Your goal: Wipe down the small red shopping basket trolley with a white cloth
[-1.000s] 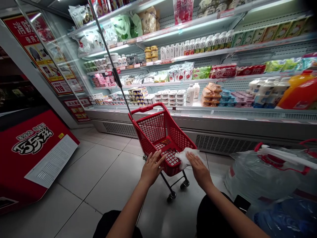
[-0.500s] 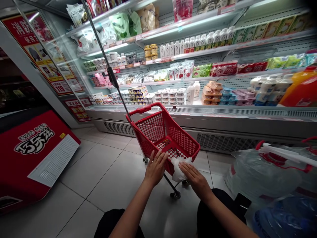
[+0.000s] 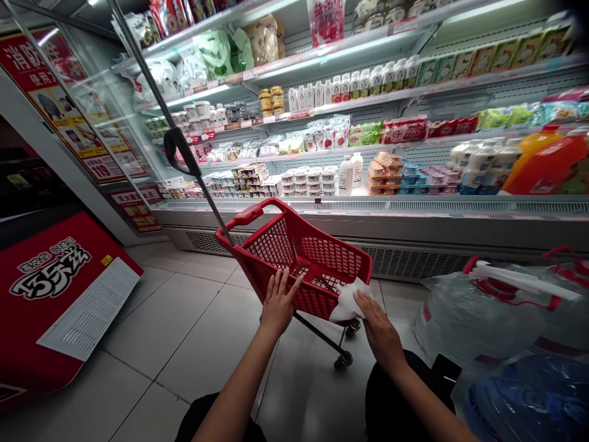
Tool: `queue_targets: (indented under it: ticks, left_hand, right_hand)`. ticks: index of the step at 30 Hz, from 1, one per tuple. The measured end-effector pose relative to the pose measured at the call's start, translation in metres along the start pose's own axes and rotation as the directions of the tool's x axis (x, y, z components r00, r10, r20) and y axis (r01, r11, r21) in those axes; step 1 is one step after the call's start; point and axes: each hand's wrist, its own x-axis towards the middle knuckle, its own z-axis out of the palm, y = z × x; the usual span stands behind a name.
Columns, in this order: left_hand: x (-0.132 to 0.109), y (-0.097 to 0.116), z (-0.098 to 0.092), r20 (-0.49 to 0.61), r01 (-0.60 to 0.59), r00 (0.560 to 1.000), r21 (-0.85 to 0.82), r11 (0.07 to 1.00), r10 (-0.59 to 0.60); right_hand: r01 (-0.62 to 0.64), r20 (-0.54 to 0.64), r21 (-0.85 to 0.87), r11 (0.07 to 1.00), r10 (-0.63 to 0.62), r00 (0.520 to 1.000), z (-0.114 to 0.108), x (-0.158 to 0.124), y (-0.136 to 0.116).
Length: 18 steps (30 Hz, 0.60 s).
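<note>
The red shopping cart (image 3: 301,258) stands near the middle of the view. At its 7 o'clock, the left hand (image 3: 278,302) rests with fingers spread on the near side; at its 4 o'clock, the right hand (image 3: 378,325) holds a white cloth (image 3: 347,301) against the edge. Water jugs (image 3: 483,322) stand at the view's 4 o'clock.

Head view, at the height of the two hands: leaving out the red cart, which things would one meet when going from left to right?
Red cabinet → left hand → white cloth or tissue → right hand → large clear bottle.
</note>
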Motion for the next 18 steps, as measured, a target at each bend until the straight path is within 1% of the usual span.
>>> queue_targets:
  ticks: [3,6,9,11,13,15,18]
  left_hand:
    - [-0.001,0.013,0.003,0.005,0.019,1.000,-0.005,1.000,-0.019]
    - [-0.003,0.026,0.004,0.002,0.028,1.000,-0.002,1.000,-0.028]
    - [-0.004,0.032,0.004,0.015,0.028,0.999,0.029,0.999,-0.028]
    - [-0.004,0.032,0.004,0.025,0.023,0.999,0.060,0.998,-0.025]
    - [-0.005,0.032,0.003,0.033,0.017,0.999,0.081,0.997,-0.020]
    - [-0.006,0.031,0.002,0.039,0.015,0.999,0.087,0.996,-0.018]
    - [-0.006,0.032,0.001,0.041,0.010,0.999,0.086,0.996,-0.013]
  right_hand:
    - [0.045,-0.010,-0.047,0.998,-0.045,0.999,0.004,0.009,-0.015]
    - [0.116,-0.019,-0.100,0.988,-0.119,0.993,0.013,0.029,-0.032]
    - [0.187,-0.022,-0.140,0.972,-0.191,0.981,0.025,0.050,-0.048]
    - [0.222,-0.009,-0.134,0.966,-0.225,0.974,0.030,0.058,-0.054]
    - [0.243,0.027,-0.101,0.965,-0.241,0.970,0.028,0.061,-0.056]
    - [0.256,0.096,-0.039,0.966,-0.251,0.963,0.021,0.061,-0.055]
    - [0.219,0.222,0.081,0.972,-0.232,0.947,0.006,0.062,-0.048]
